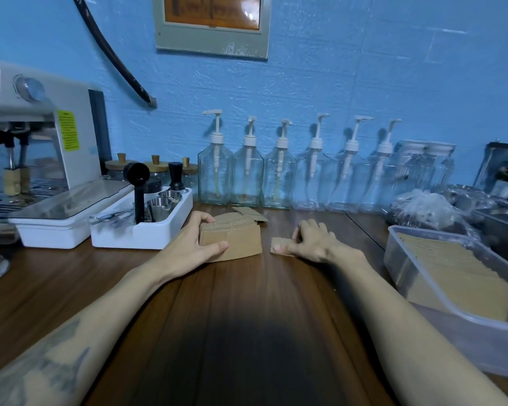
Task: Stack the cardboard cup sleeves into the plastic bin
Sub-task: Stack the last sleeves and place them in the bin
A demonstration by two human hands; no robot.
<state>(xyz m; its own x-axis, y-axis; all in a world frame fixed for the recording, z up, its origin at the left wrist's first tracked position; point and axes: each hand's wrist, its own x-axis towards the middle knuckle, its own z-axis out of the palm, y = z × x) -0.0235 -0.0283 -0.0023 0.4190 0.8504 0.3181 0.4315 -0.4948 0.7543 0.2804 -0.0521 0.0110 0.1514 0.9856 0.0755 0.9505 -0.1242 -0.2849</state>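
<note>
on the tabletop (pixel 247 303), the left hand (pixel 192 244) clamps its fingers round a light, crushable bundle of cardboard sleeves (pixel 232 237); grip its flat faces. the right hand (pixel 314 240) pinches a single sleeve (pixel 277 246), near the plastic bin (pixel 423 291).

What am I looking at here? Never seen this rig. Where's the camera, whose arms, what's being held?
No robot here: one wide-angle camera sits on a person's head and looks forward and down, so the two forearms are the wearer's own. The left hand grips a stack of cardboard cup sleeves on the wooden counter. The right hand pinches a single flat sleeve lying beside that stack. At the right stands the clear plastic bin, already holding a row of sleeves. Behind are empty pump bottles, a white tray of coffee tools and an espresso machine.
</note>
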